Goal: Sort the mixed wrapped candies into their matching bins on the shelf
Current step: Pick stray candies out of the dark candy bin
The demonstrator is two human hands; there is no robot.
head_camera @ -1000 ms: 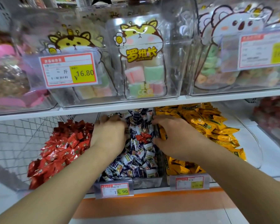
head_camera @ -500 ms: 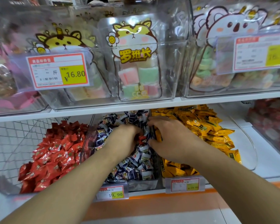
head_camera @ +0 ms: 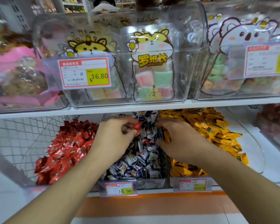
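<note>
While you are leaning over the white lower shelf (head_camera: 152, 109), you are working in the clear middle bin of navy-and-white wrapped candies (head_camera: 145, 181), with the heap of red foil candies (head_camera: 66, 147) to its left and the clear bin of yellow wrapped candies (head_camera: 255, 152) to its right. Your left hand (head_camera: 115, 139) is pinching a small stray red foil candy (head_camera: 137, 126) above the navy pile; your right hand (head_camera: 181, 139) is resting curled among the wrappers, and I cannot tell whether it is holding one. That candy is probably light, crinkly and slippery, so be gripping its body, not the twisted ends. Another red piece (head_camera: 144, 141) is lying just below.
</note>
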